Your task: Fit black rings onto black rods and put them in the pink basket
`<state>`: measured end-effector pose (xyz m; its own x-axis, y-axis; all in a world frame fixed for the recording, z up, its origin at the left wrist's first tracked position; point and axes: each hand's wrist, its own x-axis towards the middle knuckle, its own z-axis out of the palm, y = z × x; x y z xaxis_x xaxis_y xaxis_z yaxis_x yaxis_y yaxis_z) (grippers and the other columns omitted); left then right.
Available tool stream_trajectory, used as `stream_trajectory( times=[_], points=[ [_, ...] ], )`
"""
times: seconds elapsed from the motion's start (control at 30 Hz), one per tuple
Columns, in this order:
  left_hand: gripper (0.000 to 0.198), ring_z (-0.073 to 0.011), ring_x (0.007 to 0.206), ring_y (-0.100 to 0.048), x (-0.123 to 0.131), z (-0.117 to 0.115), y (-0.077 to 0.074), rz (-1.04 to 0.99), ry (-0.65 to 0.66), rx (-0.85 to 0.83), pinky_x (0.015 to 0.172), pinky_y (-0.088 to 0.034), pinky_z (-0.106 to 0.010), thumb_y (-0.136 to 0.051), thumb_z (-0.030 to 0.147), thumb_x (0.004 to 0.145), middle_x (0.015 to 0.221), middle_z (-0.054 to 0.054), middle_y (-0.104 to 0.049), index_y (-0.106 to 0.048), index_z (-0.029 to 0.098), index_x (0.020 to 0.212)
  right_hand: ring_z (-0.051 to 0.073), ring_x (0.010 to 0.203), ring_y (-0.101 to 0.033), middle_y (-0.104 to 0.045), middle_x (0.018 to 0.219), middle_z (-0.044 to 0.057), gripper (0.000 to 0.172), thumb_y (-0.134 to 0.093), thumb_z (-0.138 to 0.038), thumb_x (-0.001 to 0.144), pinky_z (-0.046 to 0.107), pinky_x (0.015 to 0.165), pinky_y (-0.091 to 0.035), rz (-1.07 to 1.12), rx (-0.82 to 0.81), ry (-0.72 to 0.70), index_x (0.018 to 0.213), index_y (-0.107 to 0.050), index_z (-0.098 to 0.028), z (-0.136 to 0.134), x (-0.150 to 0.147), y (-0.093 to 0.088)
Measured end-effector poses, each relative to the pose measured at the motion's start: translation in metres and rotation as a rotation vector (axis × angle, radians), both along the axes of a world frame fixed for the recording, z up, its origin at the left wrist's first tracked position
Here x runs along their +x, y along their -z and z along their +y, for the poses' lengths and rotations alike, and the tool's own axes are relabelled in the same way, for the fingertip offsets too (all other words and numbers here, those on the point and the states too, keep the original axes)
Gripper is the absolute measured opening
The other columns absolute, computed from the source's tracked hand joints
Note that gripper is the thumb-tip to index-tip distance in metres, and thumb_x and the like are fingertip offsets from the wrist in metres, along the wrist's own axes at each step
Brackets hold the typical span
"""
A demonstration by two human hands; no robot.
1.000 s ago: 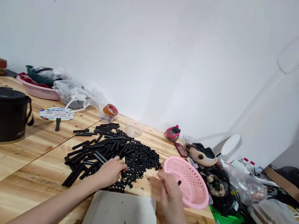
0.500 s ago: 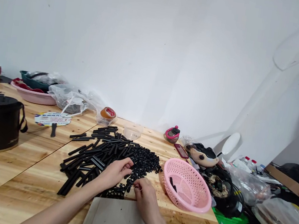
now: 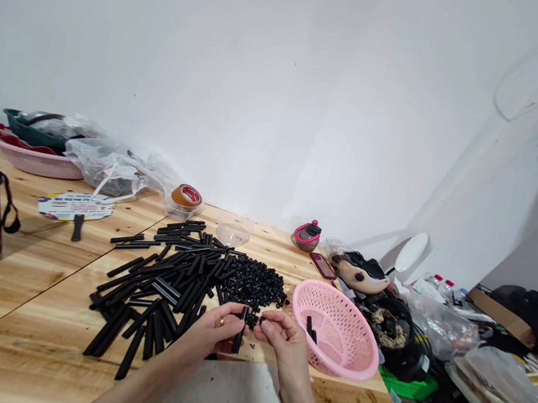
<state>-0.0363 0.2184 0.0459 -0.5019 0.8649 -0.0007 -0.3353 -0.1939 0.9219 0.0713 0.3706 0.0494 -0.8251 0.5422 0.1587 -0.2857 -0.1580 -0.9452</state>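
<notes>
Tube lies between hands, in the left

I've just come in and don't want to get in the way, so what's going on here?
A person is handling small black parts at a wooden table. The left hand holds a short black rod, and the right hand, close beside it, appears to pinch a small dark piece. Beyond the hands lie a spread of black rods and a heap of tiny black pieces. To the right, a pink basket has a few black pieces inside.
</notes>
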Motion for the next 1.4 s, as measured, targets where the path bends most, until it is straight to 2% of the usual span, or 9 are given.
stream_trajectory(
  times=[0.23,0.33,0.47,0.57,0.7,0.9,1.4],
  points=[
    [0.054,-0.0150,0.079,-0.059,-0.005,0.001,0.012,0.154,0.026,0.004,0.077,-0.047,-0.028,-0.077,0.048,0.076,0.087,-0.001,-0.061,-0.065,0.020,0.119,0.015,0.073,-0.068,-0.073,0.081,0.002,0.020,-0.084,-0.029,0.071,0.027,0.074,-0.055,0.033,-0.005,-0.053,0.086,-0.074,-0.020,-0.003,0.004,-0.005],
    [0.051,-0.0159,0.079,-0.057,-0.006,0.002,0.013,0.309,-0.024,-0.019,0.072,-0.045,-0.026,-0.073,0.048,0.079,0.089,-0.003,-0.065,-0.068,0.019,0.120,0.015,0.078,-0.065,-0.071,0.085,0.002,0.019,-0.084,-0.025,0.069,0.025,0.075,-0.052,0.040,0.068,-0.039,0.086,-0.075,-0.021,-0.002,0.005,-0.005],
    [0.039,-0.0195,0.090,-0.057,-0.006,0.002,0.012,0.524,-0.084,-0.039,0.080,-0.043,-0.029,-0.066,0.040,0.086,0.103,-0.006,-0.068,-0.069,0.021,0.119,0.018,0.091,-0.062,-0.066,0.095,0.003,0.015,-0.083,-0.023,0.069,0.026,0.082,-0.051,0.068,0.205,0.027,0.082,-0.077,-0.022,-0.001,0.003,-0.005],
    [0.035,-0.0198,0.091,-0.057,-0.003,0.000,0.009,0.606,-0.118,-0.042,0.080,-0.043,-0.028,-0.064,0.035,0.087,0.101,-0.006,-0.067,-0.069,0.022,0.120,0.017,0.088,-0.061,-0.063,0.091,0.003,0.009,-0.079,-0.022,0.072,0.026,0.078,-0.051,0.100,0.302,0.041,0.081,-0.076,-0.022,0.000,0.003,-0.006],
    [0.032,-0.0191,0.089,-0.058,0.001,-0.001,0.004,0.644,-0.139,-0.053,0.078,-0.043,-0.027,-0.062,0.028,0.087,0.096,-0.004,-0.065,-0.070,0.024,0.119,0.015,0.079,-0.061,-0.064,0.086,0.002,0.009,-0.077,-0.022,0.075,0.025,0.071,-0.050,0.096,0.310,0.032,0.083,-0.073,-0.022,0.000,0.004,-0.004],
    [0.030,-0.0200,0.091,-0.059,0.003,-0.003,0.000,0.676,-0.160,-0.055,0.080,-0.044,-0.028,-0.060,0.024,0.088,0.096,-0.005,-0.066,-0.071,0.025,0.116,0.017,0.083,-0.064,-0.070,0.090,0.004,0.018,-0.077,-0.025,0.076,0.029,0.079,-0.051,0.053,0.271,0.006,0.092,-0.071,-0.022,0.003,0.005,0.004],
    [0.033,-0.0201,0.092,-0.061,0.004,-0.004,-0.001,0.680,-0.177,-0.015,0.082,-0.045,-0.028,-0.062,0.020,0.087,0.100,-0.004,-0.068,-0.070,0.027,0.118,0.018,0.087,-0.066,-0.071,0.096,0.006,0.022,-0.076,-0.027,0.078,0.031,0.082,-0.053,0.030,0.301,-0.026,0.097,-0.067,-0.021,-0.001,0.008,-0.005]
  ],
)
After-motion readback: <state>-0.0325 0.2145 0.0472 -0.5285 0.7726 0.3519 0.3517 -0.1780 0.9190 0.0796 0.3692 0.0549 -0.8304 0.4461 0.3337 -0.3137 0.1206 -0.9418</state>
